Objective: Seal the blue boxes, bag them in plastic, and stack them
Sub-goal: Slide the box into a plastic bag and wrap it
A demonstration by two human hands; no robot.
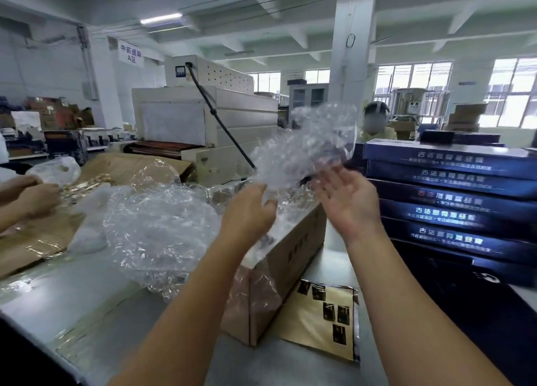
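Currently, seen from a head-worn camera, a person's two bare arms reach forward over a grey table (72, 298) in a packing workshop. A crumpled, clear plastic bag (305, 141) is up in the air between and above the hands, blurred by motion and seemingly empty. The left hand (250, 208) has its fingers curled round the bag's lower edge and holds it. The right hand (345, 199) is spread wide, palm up, just beneath the bag; whether it touches the film cannot be told.

Several blue boxes (450, 197) with pale lettering lie flat in a neat stack at the right edge of the table, near the right hand. They look closed, so sealing and stacking seem well under way. Whether these boxes already wear plastic cannot be told.

No box is in either hand, so the likely step is opening a fresh bag; bagging the next box appears not yet begun.

Below the hands stands an open cardboard carton (290, 249) with plastic spilling from it, and a heap of loose film (159, 226) lies to its left. A beige tunnel machine (203, 124) stands behind. Another person's hands (29, 194) work at the far left.
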